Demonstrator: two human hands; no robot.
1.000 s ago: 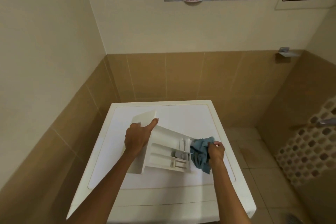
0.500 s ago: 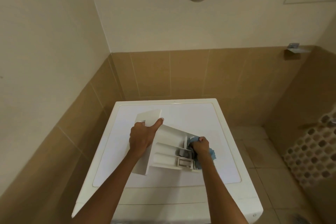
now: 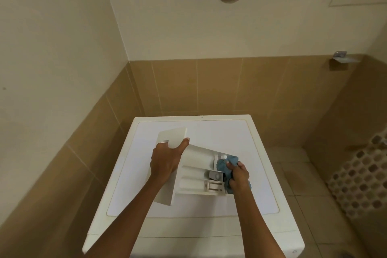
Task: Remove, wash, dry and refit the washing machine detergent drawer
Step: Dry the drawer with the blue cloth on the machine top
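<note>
Drying: cloth (image 3: 228, 162) now pushed into back end of detergent drawer (image 3: 199, 174), off its outer edge a second ago.
Drawer on washing machine (image 3: 240, 132) top; left hand (image 3: 165, 161) grips front panel, thumb out; right hand (image 3: 238, 177) fingers bunched on cloth. Wiped compartment hidden, wetness unclear.

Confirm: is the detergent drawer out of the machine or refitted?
Out: the detergent drawer lies on the washing machine top.

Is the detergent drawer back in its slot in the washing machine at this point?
No: the detergent drawer lies on top of the washing machine, steadied by the left hand while the right hand presses a blue cloth into it.
</note>
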